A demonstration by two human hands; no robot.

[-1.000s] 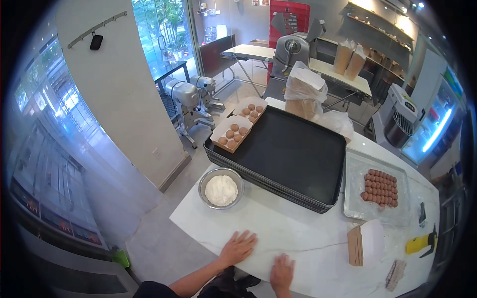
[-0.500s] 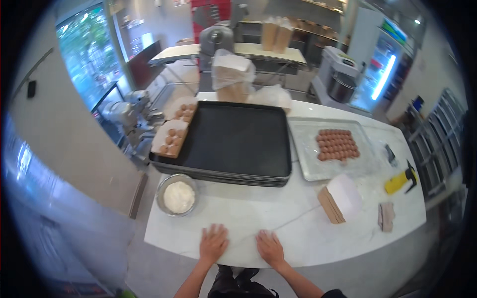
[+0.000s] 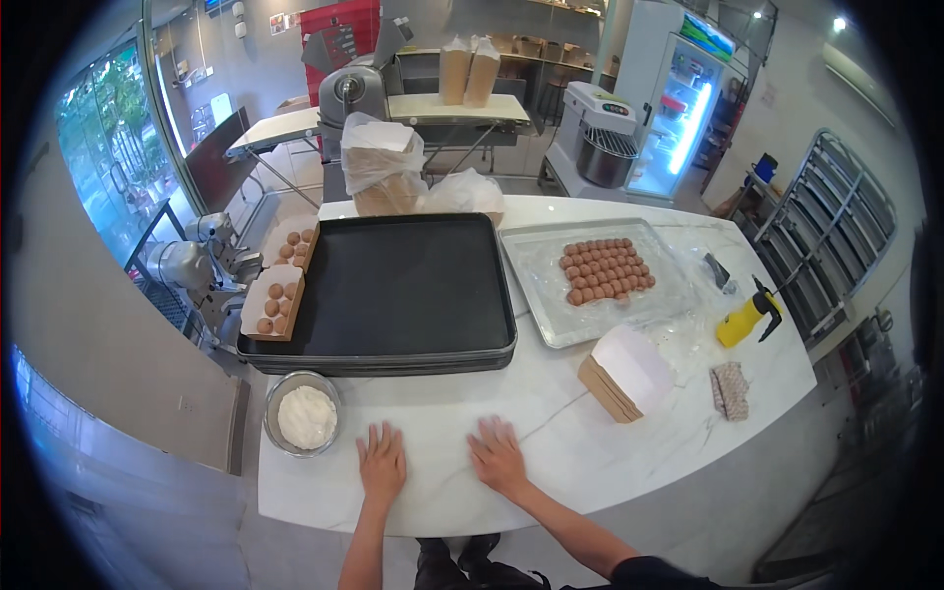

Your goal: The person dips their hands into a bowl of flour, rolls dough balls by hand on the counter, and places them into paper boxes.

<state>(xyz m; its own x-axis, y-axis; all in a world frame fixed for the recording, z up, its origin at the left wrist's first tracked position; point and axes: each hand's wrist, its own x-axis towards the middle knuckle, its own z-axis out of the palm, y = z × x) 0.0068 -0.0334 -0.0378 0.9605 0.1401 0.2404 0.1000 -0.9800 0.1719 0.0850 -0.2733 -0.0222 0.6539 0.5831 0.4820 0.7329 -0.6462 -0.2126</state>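
Observation:
Both palms rest flat on the white marbled table (image 3: 433, 482) near its front edge. My left hand (image 3: 382, 462), fingers stretched out, lies just right of a metal bowl (image 3: 329, 436) of white powder (image 3: 307, 417). My right hand (image 3: 499, 456) is spread a short way to the right, holding nothing. Beyond them is a stack of black baking trays (image 3: 403, 285); two paper-lined cardboard boxes (image 3: 285, 332) with brown balls sit on its left edge. Rows of brown balls (image 3: 605, 270) lie on a plastic-covered metal tray (image 3: 553, 336). Nearer stands a stack of paper-lined cardboard boxes (image 3: 610, 388).
At the table's right are a yellow spray bottle (image 3: 739, 324), a folded cloth (image 3: 730, 391) and a dark small object (image 3: 717, 269). Plastic-wrapped boxes (image 3: 383, 167) stand behind the black trays. Mixers (image 3: 182, 264) flank the left side; a metal rack (image 3: 831, 226) stands right.
The view has turned to the right, so the table's things sit further left in the picture. Both hands stay flat on the table, empty.

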